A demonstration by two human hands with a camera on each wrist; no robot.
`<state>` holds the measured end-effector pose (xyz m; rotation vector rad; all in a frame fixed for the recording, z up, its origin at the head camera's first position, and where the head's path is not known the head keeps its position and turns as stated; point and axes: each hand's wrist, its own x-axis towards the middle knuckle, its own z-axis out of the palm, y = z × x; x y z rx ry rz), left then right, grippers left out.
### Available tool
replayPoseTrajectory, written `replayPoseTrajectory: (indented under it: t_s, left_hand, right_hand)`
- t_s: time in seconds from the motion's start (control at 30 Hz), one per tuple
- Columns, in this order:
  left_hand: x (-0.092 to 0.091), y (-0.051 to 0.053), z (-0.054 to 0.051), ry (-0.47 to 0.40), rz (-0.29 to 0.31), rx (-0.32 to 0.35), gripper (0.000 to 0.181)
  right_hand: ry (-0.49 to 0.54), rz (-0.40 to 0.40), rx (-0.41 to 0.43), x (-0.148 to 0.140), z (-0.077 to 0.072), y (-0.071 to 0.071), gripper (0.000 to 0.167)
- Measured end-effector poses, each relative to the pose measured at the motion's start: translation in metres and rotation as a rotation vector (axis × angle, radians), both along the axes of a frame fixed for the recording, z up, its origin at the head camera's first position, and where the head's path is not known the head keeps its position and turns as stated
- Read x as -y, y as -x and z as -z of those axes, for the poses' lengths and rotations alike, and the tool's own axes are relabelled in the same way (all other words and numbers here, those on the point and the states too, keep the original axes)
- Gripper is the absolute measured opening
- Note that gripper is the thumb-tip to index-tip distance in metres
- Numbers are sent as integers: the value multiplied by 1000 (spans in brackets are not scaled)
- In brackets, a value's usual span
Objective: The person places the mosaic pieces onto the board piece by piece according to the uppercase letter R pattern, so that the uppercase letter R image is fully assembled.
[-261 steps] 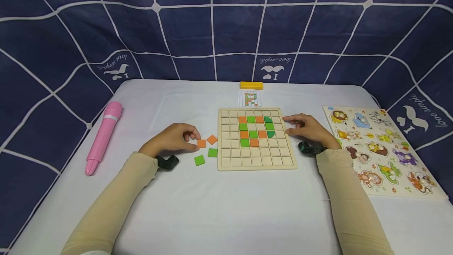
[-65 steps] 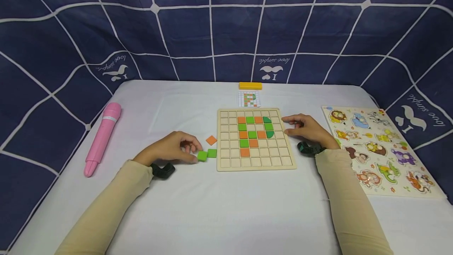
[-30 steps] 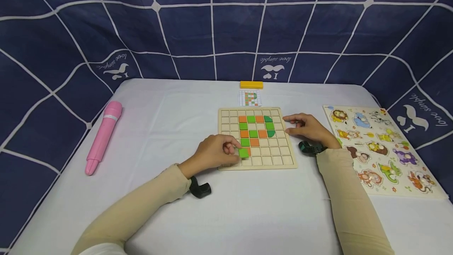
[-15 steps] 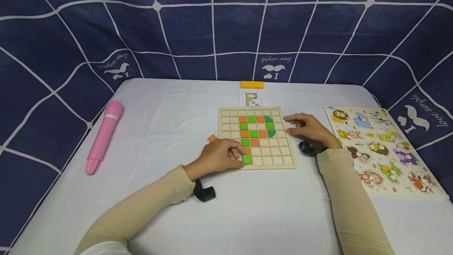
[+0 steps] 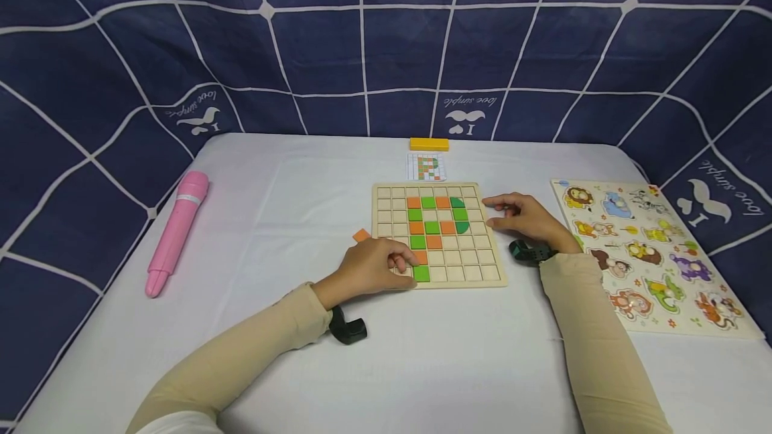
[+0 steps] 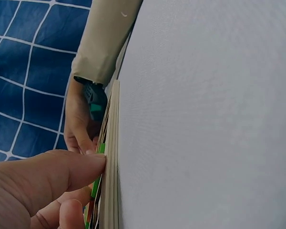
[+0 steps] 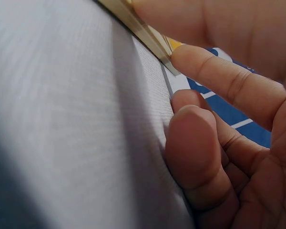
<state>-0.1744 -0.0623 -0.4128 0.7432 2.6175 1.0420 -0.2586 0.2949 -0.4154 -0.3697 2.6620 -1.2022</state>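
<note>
A wooden grid board [image 5: 464,274] lies mid-table, with orange and green tiles in its cells. My left hand [image 5: 370,265] is over its lower left, thumb and forefinger at the left side of a green square tile [image 5: 421,274] in the bottom row. The left wrist view shows the thumb [image 6: 86,167] by the green tile [image 6: 97,183]. An orange tile [image 5: 420,258] sits just above it. My right hand [image 5: 523,218] touches the board's right edge with thumb and index fingertips; its other fingers curl in. One loose orange tile [image 5: 360,235] lies left of the board, partly behind my left hand.
Behind the board are a pattern card [image 5: 427,167] and a yellow block [image 5: 429,145]. A pink microphone-shaped toy [image 5: 178,233] lies far left. An animal puzzle board [image 5: 657,260] is at the right, beside my right forearm. Dark blue checked cloth [image 5: 386,45] rises behind the table.
My left hand has carried the green tile from the table to the board's bottom row. An orange tile was placed above it earlier. The right hand has stayed at the edge.
</note>
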Motion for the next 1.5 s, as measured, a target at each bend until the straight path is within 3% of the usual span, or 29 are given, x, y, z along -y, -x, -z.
replayPoseTrajectory:
  t_s: [0.17,0.37,0.6,0.73,0.97,1.2,1.5]
  left_hand:
    - [1,-1,-1,-4,4,4,24]
    - [6,4,-1,-43,52,32,23]
    - [22,24,-3,-153,144,99,24]
    - [37,40,-3,-204,153,129,22]
    - [69,61,-5,-208,63,69,26]
    - [96,75,0,-226,-49,103,32]
    - [109,84,6,-262,-75,153,34]
  right_hand:
    - [-6,0,0,0,2,3,56]
    - [-2,3,4,-1,3,4,56]
    - [-15,0,-3,-1,1,2,57]
    - [-5,1,2,0,0,1,57]
    - [-3,5,14,1,1,2,57]
    - [-5,-1,12,0,0,0,57]
    - [3,-4,1,1,-2,-2,55]
